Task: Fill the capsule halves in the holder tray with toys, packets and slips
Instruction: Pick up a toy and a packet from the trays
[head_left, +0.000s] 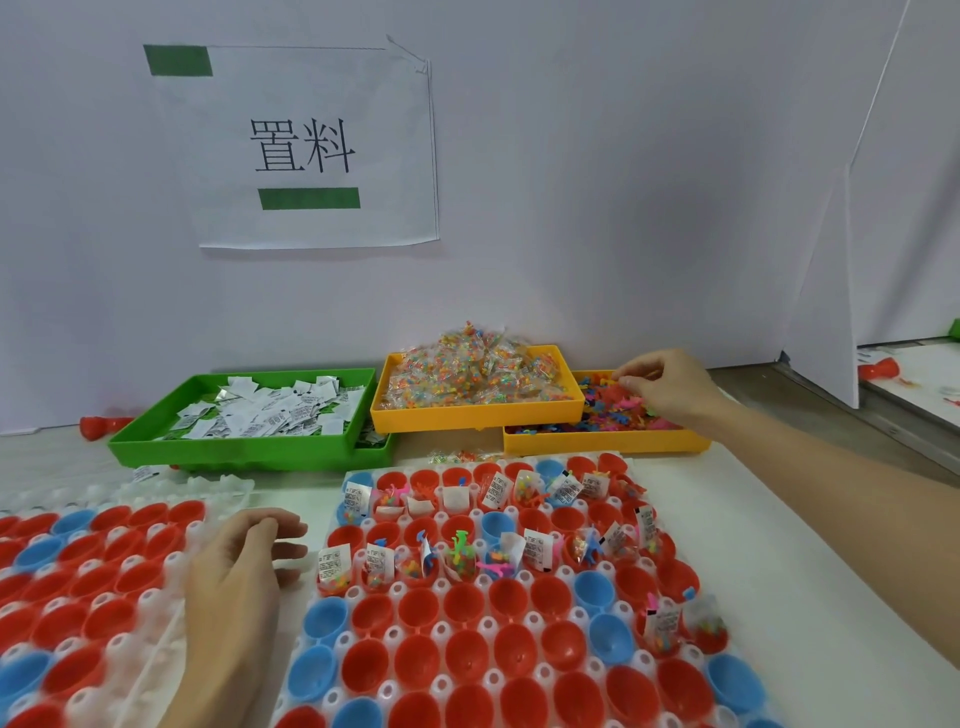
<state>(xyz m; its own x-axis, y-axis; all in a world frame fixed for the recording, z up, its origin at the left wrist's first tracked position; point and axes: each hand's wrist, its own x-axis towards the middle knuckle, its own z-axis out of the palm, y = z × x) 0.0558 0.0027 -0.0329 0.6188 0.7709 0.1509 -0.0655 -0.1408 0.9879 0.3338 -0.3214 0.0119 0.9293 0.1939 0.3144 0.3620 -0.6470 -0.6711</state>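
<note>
A white holder tray (519, 579) in front of me carries red and blue capsule halves; several in its two far rows and at the right edge hold toys, packets and slips. My right hand (665, 387) reaches into the yellow tray of small plastic toys (605, 441), its fingertips pinching among them; whether it holds one I cannot tell. My left hand (236, 577) rests with relaxed fingers on the gap between the two holder trays. A yellow tray of packets (475, 410) and a green tray of white slips (244, 447) stand behind.
A second holder tray (78, 582) of capsule halves lies at the left. A white partition wall with a paper sign (304, 145) closes the back. A red capsule half (98, 427) lies by the wall at the left. A folded white board (826, 312) stands at the right.
</note>
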